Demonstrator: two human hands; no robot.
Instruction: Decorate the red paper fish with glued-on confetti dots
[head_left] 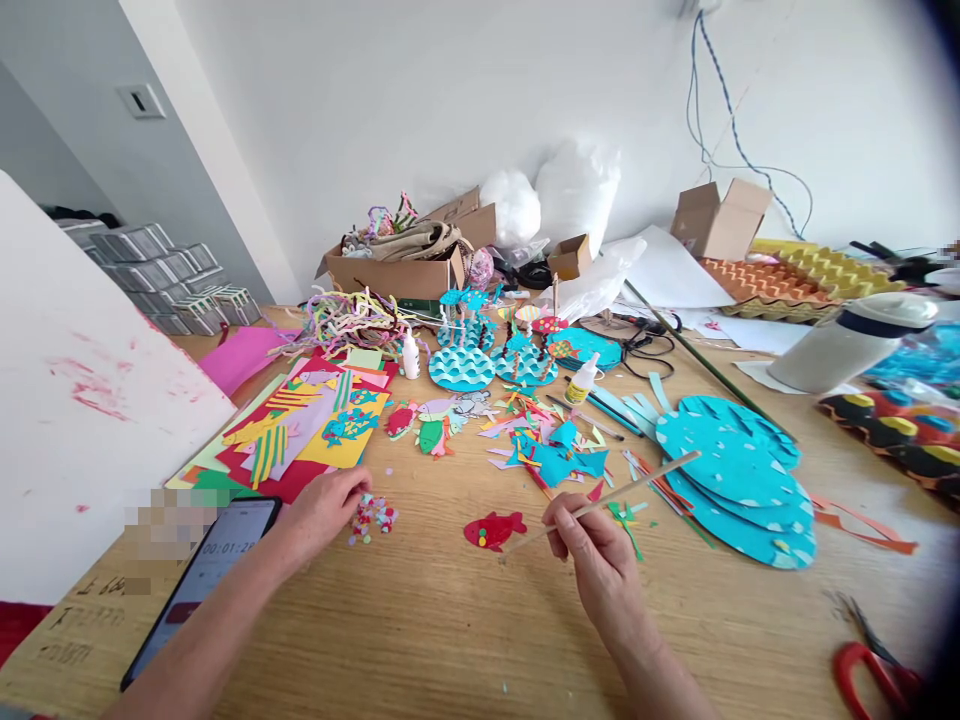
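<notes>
A thin pale wooden stick [637,486] is pinched in my right hand [596,555], its lower tip close to a red paper fish [504,528] lying flat on the table. Green and yellow dots sit near the fish's head. My left hand [330,510] rests at the edge of a small pile of colored paper dots [373,517], fingertips curled together. Whatever is between those fingertips, if anything, is hidden. Beyond the dots lie several cut paper fish [433,433] and colored paper sheets [352,448].
A phone [210,570] showing a timer lies under my left forearm. Blue paper ovals [735,480], paper scraps [559,455] and red-handled scissors [870,672] lie to the right. Glue bottles [581,380], finished wave models [461,368] and a white tumbler [847,345] stand farther back.
</notes>
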